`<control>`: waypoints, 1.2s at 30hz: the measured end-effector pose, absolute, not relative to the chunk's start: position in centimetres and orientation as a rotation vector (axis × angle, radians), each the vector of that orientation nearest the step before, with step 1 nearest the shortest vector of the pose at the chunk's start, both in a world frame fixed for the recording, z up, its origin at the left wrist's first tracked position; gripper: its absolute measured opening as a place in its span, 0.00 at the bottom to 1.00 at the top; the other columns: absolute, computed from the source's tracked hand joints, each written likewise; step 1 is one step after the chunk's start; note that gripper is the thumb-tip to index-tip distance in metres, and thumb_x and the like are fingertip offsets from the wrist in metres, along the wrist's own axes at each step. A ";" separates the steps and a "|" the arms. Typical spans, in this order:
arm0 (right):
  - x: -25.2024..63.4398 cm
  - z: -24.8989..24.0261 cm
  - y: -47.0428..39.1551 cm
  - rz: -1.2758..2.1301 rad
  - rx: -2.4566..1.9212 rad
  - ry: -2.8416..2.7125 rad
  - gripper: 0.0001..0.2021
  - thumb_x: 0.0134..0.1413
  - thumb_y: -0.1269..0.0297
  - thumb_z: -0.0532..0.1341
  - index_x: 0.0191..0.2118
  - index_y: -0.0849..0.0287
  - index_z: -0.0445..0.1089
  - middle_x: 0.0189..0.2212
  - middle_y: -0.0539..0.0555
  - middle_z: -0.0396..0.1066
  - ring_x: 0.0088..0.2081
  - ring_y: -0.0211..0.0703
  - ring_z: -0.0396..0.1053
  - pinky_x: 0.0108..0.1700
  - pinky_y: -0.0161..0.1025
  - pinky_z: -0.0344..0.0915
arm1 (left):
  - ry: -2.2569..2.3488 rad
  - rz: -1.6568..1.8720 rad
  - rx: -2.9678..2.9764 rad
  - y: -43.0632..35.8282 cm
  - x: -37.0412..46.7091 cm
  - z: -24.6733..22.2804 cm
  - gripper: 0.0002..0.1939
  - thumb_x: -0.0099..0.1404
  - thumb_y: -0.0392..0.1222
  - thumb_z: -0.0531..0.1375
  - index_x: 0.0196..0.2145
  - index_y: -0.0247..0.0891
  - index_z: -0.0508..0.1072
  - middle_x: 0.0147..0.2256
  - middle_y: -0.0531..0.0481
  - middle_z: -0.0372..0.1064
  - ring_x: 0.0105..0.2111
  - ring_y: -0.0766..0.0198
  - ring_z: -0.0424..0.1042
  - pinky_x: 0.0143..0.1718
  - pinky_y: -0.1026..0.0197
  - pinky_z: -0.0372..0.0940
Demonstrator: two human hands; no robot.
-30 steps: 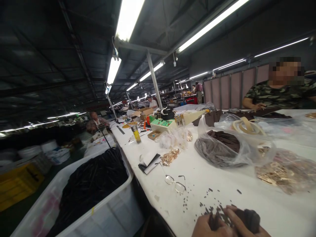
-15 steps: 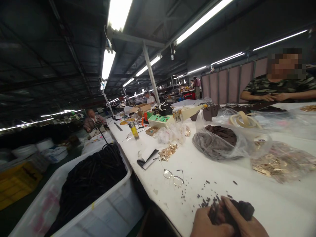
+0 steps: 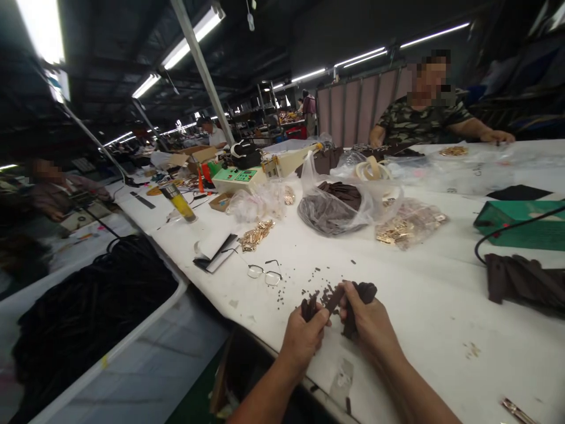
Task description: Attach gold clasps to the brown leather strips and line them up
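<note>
Above the near edge of the white table (image 3: 424, 353), my left hand (image 3: 304, 333) is closed on dark brown strips (image 3: 310, 307). My right hand (image 3: 364, 315) grips a bunched bundle of similar dark strips (image 3: 366, 291), part of it hidden by the fingers. One strip (image 3: 334, 299) spans the gap between both hands. Small dark scraps (image 3: 326, 291) lie scattered on the table just beyond my hands. A pair of eyeglasses (image 3: 265, 274) rests to the left of the scraps, beside a heap of gold-coloured metal pieces (image 3: 256, 235).
A clear bag of dark strips (image 3: 329, 212) and a bag of gold metal parts (image 3: 408, 227) stand farther back. At right are a green device (image 3: 521, 224) with a cable and more brown strips (image 3: 521, 282). A white bin (image 3: 132, 347) of black material stands left. A co-worker (image 3: 419, 118) sits opposite.
My view has swung right and down, bringing the green device and my forearms into sight. My hands have moved apart, with a strip stretched between them. The co-worker's hands have separated.
</note>
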State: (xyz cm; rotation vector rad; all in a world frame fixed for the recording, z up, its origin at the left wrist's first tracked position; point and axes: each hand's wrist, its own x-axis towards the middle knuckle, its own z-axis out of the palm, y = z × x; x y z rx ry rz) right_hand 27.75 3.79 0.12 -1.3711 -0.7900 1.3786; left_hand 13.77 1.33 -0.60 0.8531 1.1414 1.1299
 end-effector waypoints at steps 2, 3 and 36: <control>28.0 0.0 3.9 1.358 -1.372 -0.830 0.24 0.52 0.41 0.63 0.22 0.59 0.66 0.14 0.49 0.63 0.17 0.37 0.60 0.21 0.35 0.56 | 1.134 1.139 0.840 1.2 13.7 -0.6 0.18 0.59 0.53 0.66 0.29 0.36 0.67 0.14 0.63 0.51 0.13 0.76 0.45 0.15 0.70 0.41; 28.1 -0.1 4.0 1.374 -1.358 -0.847 0.24 0.51 0.42 0.64 0.20 0.58 0.64 0.13 0.48 0.61 0.16 0.36 0.57 0.20 0.35 0.54 | 1.128 1.136 0.834 1.2 13.6 -0.7 0.18 0.58 0.53 0.67 0.29 0.37 0.67 0.14 0.63 0.50 0.12 0.76 0.44 0.14 0.69 0.40; 28.5 0.8 3.9 1.432 -1.167 -1.362 0.06 0.50 0.64 0.63 0.31 0.61 0.74 0.25 0.49 0.72 0.30 0.41 0.67 0.35 0.35 0.63 | 1.225 1.144 1.064 1.1 13.4 -0.8 0.13 0.57 0.46 0.68 0.27 0.35 0.71 0.21 0.56 0.62 0.22 0.69 0.58 0.25 0.66 0.54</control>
